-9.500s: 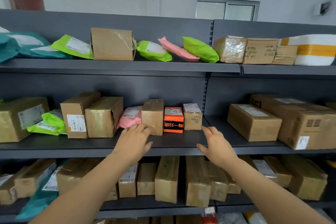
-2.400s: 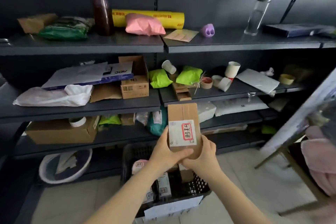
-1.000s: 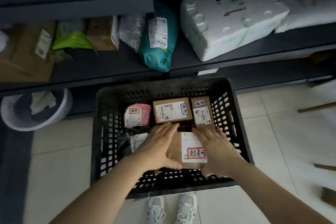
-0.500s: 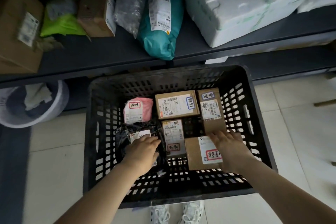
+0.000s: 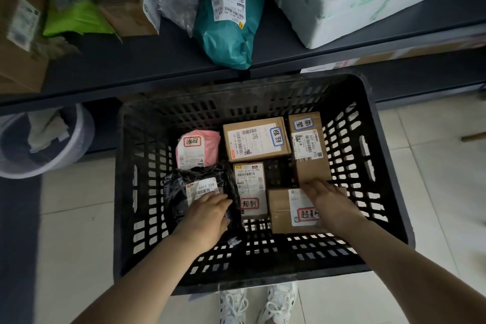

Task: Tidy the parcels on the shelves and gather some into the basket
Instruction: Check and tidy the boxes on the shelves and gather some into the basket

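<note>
A black slatted basket [image 5: 389, 166] stands on the tiled floor below me. Inside lie a pink bag [image 5: 200, 148], a cardboard box with a blue-framed label [image 5: 255, 138], a tall box [image 5: 309, 144] at the right, a small labelled box [image 5: 249, 189] in the middle and a black plastic bag [image 5: 194, 184]. A cardboard box with a red-framed label [image 5: 286, 210] lies at the near right. My left hand [image 5: 207, 216] curls over the black bag. My right hand [image 5: 328, 202] rests palm down on the red-labelled box, fingers spread.
Just beyond the basket runs a dark shelf [image 5: 157, 60] with a teal bag [image 5: 231, 21], a white foam box [image 5: 342, 0], a green bag [image 5: 76, 18] and cardboard boxes. A white bucket [image 5: 79, 139] stands on the floor at left. My shoes [image 5: 257, 305] touch the basket's near wall.
The red-labelled box, carried from the shelves, has come down into the basket's near right. My left hand left it and moved onto the black bag; my right hand stays on the box.
</note>
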A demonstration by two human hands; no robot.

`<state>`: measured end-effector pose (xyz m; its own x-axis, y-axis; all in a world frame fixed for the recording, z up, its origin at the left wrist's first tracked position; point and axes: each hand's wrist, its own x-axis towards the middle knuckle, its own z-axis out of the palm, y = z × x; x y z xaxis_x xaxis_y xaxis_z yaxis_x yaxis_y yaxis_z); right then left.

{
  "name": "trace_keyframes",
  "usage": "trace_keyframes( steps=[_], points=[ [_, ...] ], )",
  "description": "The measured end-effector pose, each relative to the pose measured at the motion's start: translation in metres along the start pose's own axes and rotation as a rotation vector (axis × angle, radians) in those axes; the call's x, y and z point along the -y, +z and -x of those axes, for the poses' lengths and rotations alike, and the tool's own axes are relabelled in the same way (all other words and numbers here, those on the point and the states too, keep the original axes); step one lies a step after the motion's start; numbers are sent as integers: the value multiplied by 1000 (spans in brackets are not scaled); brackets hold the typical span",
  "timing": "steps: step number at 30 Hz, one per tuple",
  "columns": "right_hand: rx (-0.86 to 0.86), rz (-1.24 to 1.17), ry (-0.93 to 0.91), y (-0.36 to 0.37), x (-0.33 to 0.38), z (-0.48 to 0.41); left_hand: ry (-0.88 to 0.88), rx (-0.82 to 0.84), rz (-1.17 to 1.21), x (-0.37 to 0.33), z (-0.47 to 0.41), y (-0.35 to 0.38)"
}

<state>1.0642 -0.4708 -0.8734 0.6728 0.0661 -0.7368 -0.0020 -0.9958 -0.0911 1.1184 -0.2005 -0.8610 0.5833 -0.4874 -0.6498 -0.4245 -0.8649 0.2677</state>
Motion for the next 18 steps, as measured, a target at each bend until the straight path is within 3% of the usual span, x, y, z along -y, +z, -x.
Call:
trace_keyframes(
  steps=[9, 18],
  points=[
    [-54, 77, -4, -44, 8, 35, -40, -19, -164, 0, 40, -41],
    [-246, 223, -163, -187, 75, 121, -163, -345, -155, 2, 177, -157]
  ],
)
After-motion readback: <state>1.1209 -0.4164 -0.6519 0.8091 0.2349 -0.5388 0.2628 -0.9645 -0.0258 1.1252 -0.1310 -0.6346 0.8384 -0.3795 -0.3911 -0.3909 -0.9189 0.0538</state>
